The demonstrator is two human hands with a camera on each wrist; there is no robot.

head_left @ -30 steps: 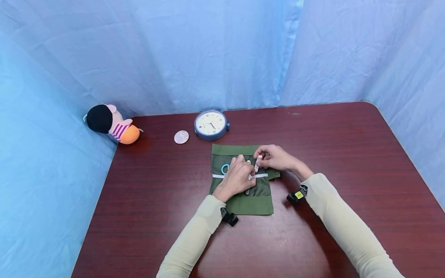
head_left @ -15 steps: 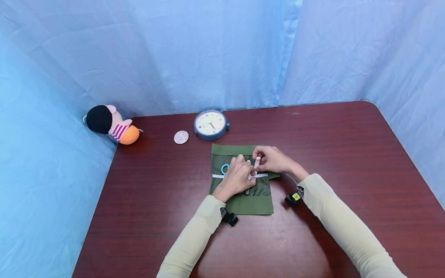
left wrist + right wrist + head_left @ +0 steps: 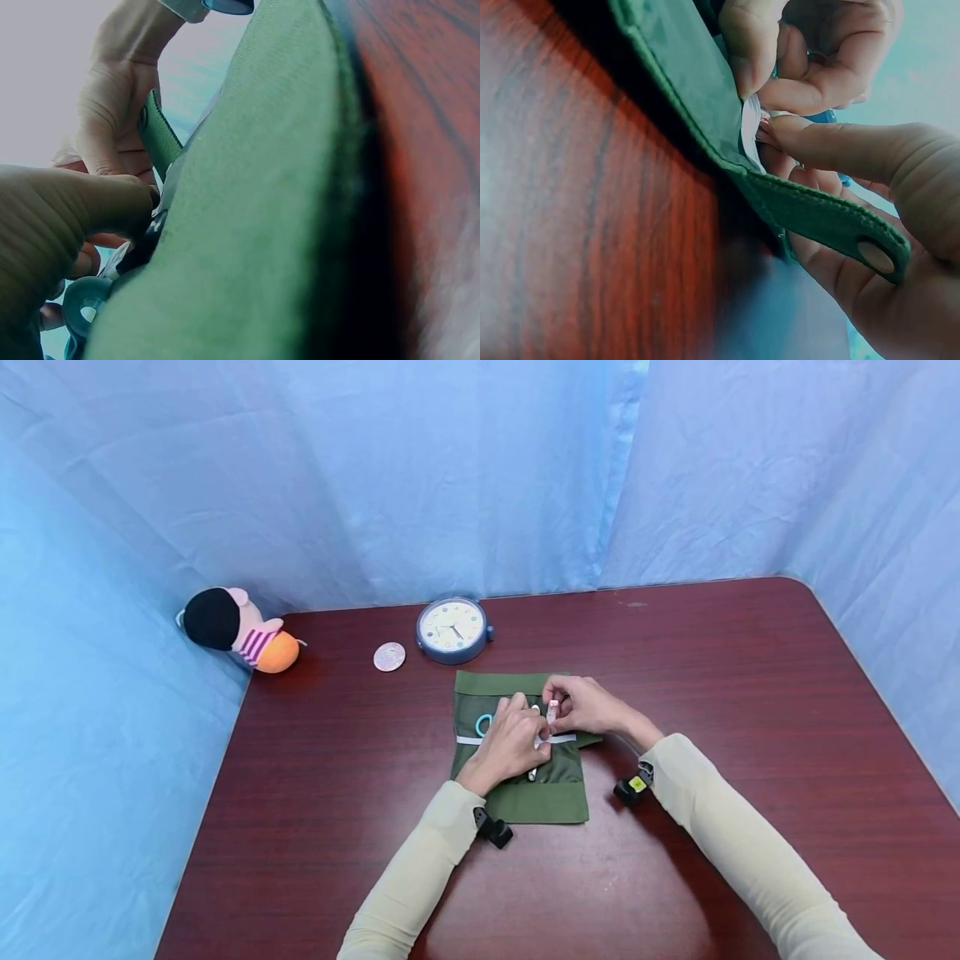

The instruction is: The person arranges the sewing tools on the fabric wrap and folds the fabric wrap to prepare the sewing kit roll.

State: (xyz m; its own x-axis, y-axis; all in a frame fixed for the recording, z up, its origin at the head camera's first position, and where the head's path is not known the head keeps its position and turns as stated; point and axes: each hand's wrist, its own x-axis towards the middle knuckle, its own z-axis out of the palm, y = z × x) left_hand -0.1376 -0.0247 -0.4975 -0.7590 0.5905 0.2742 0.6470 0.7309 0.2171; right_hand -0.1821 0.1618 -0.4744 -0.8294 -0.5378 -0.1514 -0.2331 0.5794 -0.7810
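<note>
A green cloth organizer [image 3: 525,804] lies unfolded on the table, with a white elastic band [image 3: 564,738] across its middle. My left hand [image 3: 513,739] lies over it, pinching the band between thumb and forefinger, as the right wrist view shows. Just to the right, my right hand [image 3: 588,706] pinches a small pink-and-white tube [image 3: 552,710] by its sides. The tube's lower end is at the band, mostly hidden by fingers. A light-blue ring handle [image 3: 482,724] pokes out left of my left hand. Below that hand shows the end of a slim, pale item [image 3: 532,774].
A snap flap [image 3: 832,217] sticks out from the organizer's right side. Behind stand a blue round clock [image 3: 452,631] and a pale disc [image 3: 389,657]. A plush toy [image 3: 240,631] sits at the table's far left corner. Blue curtains [image 3: 450,477] surround the table's back and sides.
My right hand has shifted slightly left, bringing the tube closer to my left fingers, and the tube stands more upright with its lower end at the band. My left hand has stayed in place.
</note>
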